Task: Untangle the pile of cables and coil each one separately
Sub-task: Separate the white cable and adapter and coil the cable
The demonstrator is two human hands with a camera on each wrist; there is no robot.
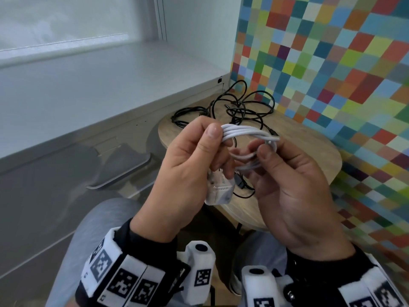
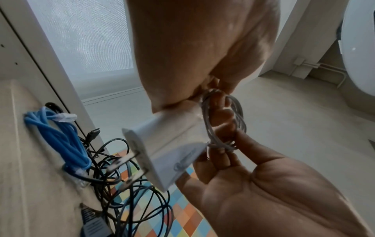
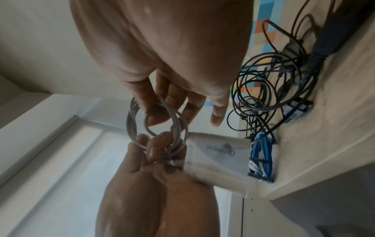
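Note:
A white cable (image 1: 245, 134) wound into a small coil is held up over the round wooden table (image 1: 314, 149). My left hand (image 1: 212, 142) grips the coil's left side between thumb and fingers, and the cable's white charger block (image 1: 219, 191) hangs under that palm. My right hand (image 1: 263, 151) pinches the coil's right side, with fingers through the loop (image 3: 156, 118). A tangle of black cables (image 1: 239, 107) lies on the table behind the hands. A coiled blue cable (image 2: 61, 141) lies beside the tangle; the hands hide it in the head view.
A multicoloured checkered wall (image 1: 332, 63) runs along the table's right side. A white window ledge (image 1: 88, 85) stands to the left. A grey curved object (image 1: 124, 171) lies on the floor by my knee. A black plug (image 3: 294, 110) sits among the black cables.

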